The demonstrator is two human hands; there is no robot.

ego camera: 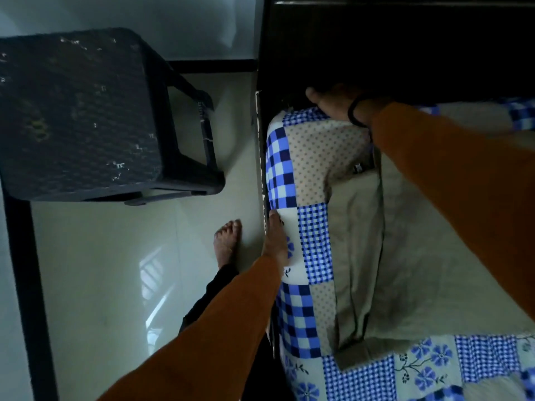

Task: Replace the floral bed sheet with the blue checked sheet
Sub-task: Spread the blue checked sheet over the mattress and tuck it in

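Note:
The blue checked sheet (314, 241), a patchwork of blue checks, dotted beige and blue flower squares, covers the mattress corner on the right. My left hand (276, 241) lies flat with fingers straight against the sheet on the mattress's side edge, fingertips pushed into the gap by the bed frame. My right hand (333, 104) rests over the sheet at the head corner, against the dark headboard (405, 47). Its thumb shows, but its fingers are hidden in the shadow behind the mattress. No separate floral sheet is in view.
A grey-beige pillow (405, 241) lies on the sheet near the head end. A dark plastic stool (78, 111) stands on the pale tiled floor (101, 270) left of the bed. My bare foot (227, 241) is planted beside the bed frame (260, 157).

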